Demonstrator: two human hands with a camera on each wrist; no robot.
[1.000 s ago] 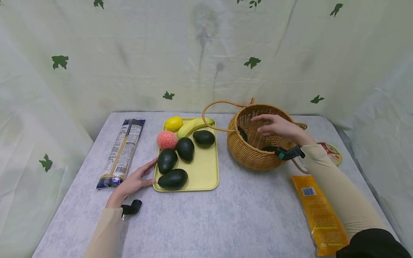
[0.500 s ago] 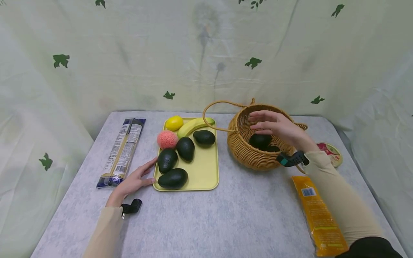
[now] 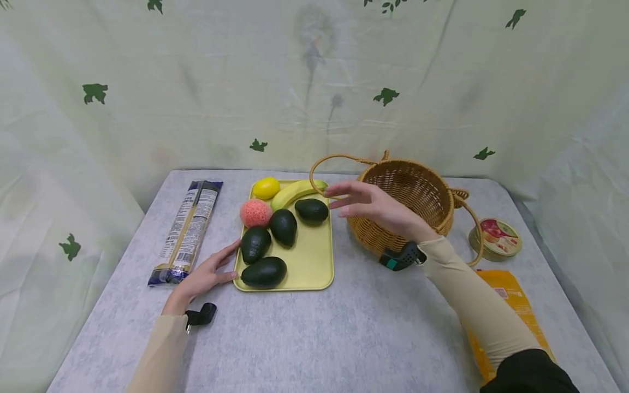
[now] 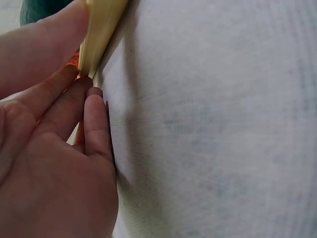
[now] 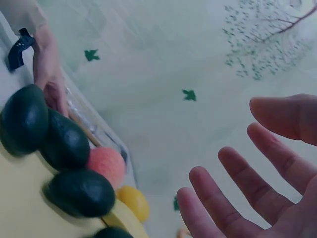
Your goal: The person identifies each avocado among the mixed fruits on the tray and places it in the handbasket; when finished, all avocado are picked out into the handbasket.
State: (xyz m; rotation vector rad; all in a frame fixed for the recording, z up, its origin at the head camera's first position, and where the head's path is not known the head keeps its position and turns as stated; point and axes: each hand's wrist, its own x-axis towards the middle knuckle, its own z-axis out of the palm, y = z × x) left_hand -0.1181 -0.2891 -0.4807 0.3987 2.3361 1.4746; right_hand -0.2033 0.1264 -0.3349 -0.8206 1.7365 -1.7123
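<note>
My left hand (image 3: 206, 275) touches the left edge of a yellow tray (image 3: 309, 267). In the left wrist view its fingertips (image 4: 85, 84) meet the tray's side wall (image 4: 99, 39). Several dark green avocados, one of them the avocado (image 3: 311, 210) at the right, lie on the tray with a banana (image 3: 295, 192), a lemon (image 3: 266, 188) and a rough pink ball-shaped thing (image 3: 255, 212). My right hand (image 3: 375, 207), fingers spread and holding nothing, hovers between the tray and a wicker basket (image 3: 378, 237). It hides part of the basket's front; no avocados show inside from here.
A blue and white packet (image 3: 187, 232) lies left of the tray. Right of the basket stands a round tin (image 3: 496, 239), and an orange packet (image 3: 511, 295) lies partly under my right forearm. The basket's looped handle (image 3: 339, 156) reaches over the tray's back right corner.
My right hand has left the basket's opening and moved left toward the tray. An avocado seen below it in the basket is now hidden. My left hand has stayed at the tray.
</note>
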